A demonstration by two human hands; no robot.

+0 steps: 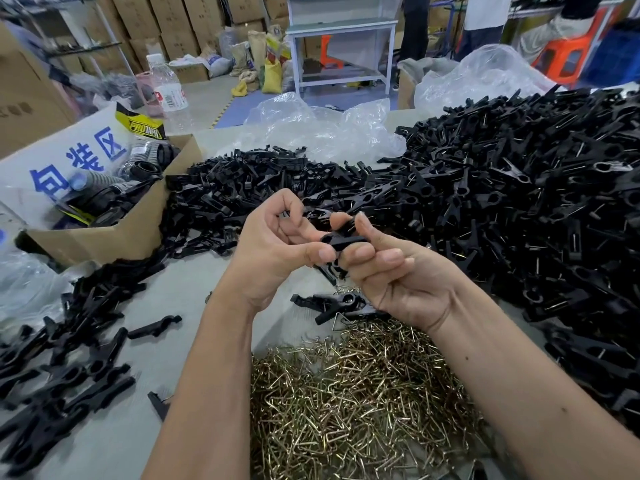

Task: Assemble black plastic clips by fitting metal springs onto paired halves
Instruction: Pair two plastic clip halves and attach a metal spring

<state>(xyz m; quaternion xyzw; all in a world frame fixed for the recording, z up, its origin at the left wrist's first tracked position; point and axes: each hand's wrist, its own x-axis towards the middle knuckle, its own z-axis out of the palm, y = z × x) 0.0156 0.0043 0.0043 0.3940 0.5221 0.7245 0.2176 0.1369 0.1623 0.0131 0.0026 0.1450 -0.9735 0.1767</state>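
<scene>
Both hands meet above the middle of the grey table [194,299], working on one black clip [341,241]. The left hand [277,244] has its fingers curled and its thumb pressed against the clip's near end, and the right hand [394,271] pinches the clip's other end between thumb and curled fingers, so the clip lies crosswise between the two. Whether a spring is already seated on it cannot be made out. Just below the hands a finished clip [332,303] lies on the table at the top edge of the heap of metal springs [353,403], which spreads between the forearms. A large mound of black clips [536,188] fills the right side, a smaller pile of clip halves [242,188] sits behind the hands, and more halves [65,368] are scattered at the left. A cardboard box [114,233] stands at the left, with a water bottle [169,91] behind it and crumpled clear plastic [322,123] beyond the piles.
</scene>
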